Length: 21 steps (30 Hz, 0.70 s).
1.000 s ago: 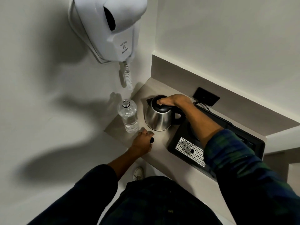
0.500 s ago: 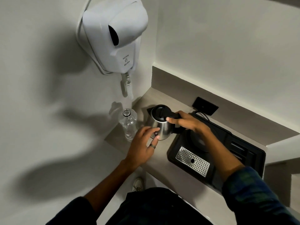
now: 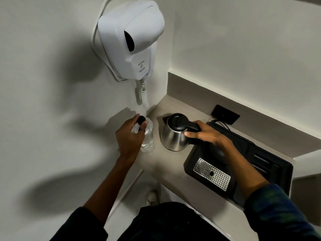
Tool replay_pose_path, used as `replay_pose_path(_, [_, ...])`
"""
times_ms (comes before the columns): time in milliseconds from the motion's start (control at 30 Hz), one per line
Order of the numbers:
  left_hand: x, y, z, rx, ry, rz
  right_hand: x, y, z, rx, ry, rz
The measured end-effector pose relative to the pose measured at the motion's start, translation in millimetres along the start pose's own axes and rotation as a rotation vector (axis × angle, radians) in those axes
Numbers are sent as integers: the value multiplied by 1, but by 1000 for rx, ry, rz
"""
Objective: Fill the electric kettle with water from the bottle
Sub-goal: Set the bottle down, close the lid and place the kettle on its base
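A clear plastic water bottle (image 3: 148, 139) stands upright on the beige counter (image 3: 166, 166), close to the left wall. My left hand (image 3: 129, 138) is over its top, fingertips pinching a small black cap (image 3: 141, 119) at the bottle's mouth, which the hand hides. To the right of the bottle sits a steel electric kettle (image 3: 173, 139) with its black lid down. My right hand (image 3: 205, 134) is wrapped around the kettle's black handle.
A black tray (image 3: 264, 159) with a perforated metal drip grate (image 3: 212, 173) lies right of the kettle. A black wall socket (image 3: 225, 114) with a cord sits behind it. A white wall hair dryer (image 3: 132, 40) with a coiled cord hangs above the bottle.
My left hand moved from the counter edge up to the bottle top, carrying the black cap. My right hand shifted from the kettle lid to its handle.
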<state>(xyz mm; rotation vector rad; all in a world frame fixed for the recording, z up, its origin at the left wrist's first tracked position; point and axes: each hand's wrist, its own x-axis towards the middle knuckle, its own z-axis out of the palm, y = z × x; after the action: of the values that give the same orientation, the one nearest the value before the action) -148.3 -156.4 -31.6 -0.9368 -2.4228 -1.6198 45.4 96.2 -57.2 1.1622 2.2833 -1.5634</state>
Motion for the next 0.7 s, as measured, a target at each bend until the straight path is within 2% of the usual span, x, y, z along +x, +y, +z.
replay_pose_path(67, [6,3,-4,27,-29,19,0,4,1,-13,14,-2])
replay_pose_path(167, [10,3,-7,43,-43,14,-1,13,5,-42,134,14])
replay_pose_path(267, [0,3,-6,44,-42,6,-4,20,16,80,271,12])
replay_pose_path(400, [-25,14,9,109,39,300,1,12,31,301,374,22])
replay_pose_path(500, [-43,21,31,163,-136,488,3,4,34,352,415,25])
replay_pose_path(600, [-45,29,51,333,-341,520,3,-2,31,379,437,-3])
replay_pose_path(700, [-35,39,67,476,-398,529,-3,-5,16,468,496,-18])
